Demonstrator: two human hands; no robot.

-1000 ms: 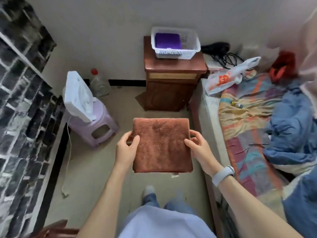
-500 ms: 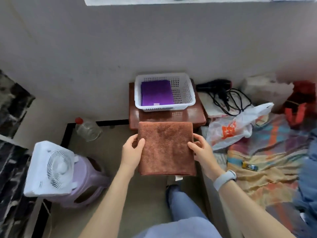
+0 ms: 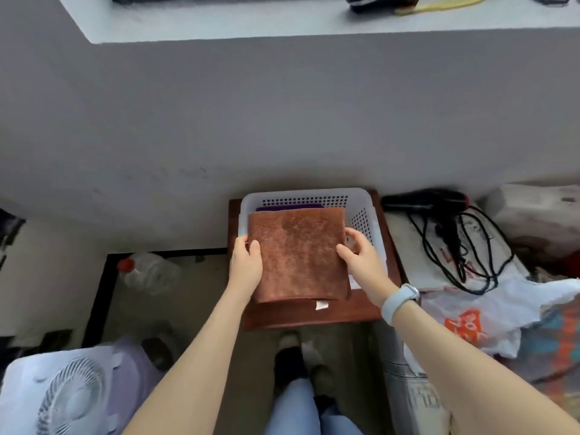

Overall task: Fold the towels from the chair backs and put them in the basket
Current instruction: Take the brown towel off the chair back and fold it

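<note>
A folded brown towel [image 3: 298, 255] is held flat over the white perforated basket [image 3: 361, 202], which stands on a brown wooden nightstand [image 3: 314, 318]. My left hand [image 3: 246, 262] grips the towel's left edge, thumb on top. My right hand [image 3: 361, 259] grips its right edge, with a pale watch on that wrist. A purple folded towel [image 3: 288, 208] lies in the basket, only its far edge showing past the brown one. The brown towel's near edge overhangs the basket's front rim; a small white tag hangs from it.
A black hair dryer [image 3: 423, 204] with tangled cord lies right of the nightstand, beside a white plastic bag [image 3: 502, 315] on the bed. A white fan [image 3: 62, 400] on a lilac stool stands at lower left. A clear bottle [image 3: 147, 271] sits by the wall.
I have stepped up to the nightstand. Both hands carried the brown towel forward, from in front of the basket to over it, covering most of the purple towel.
</note>
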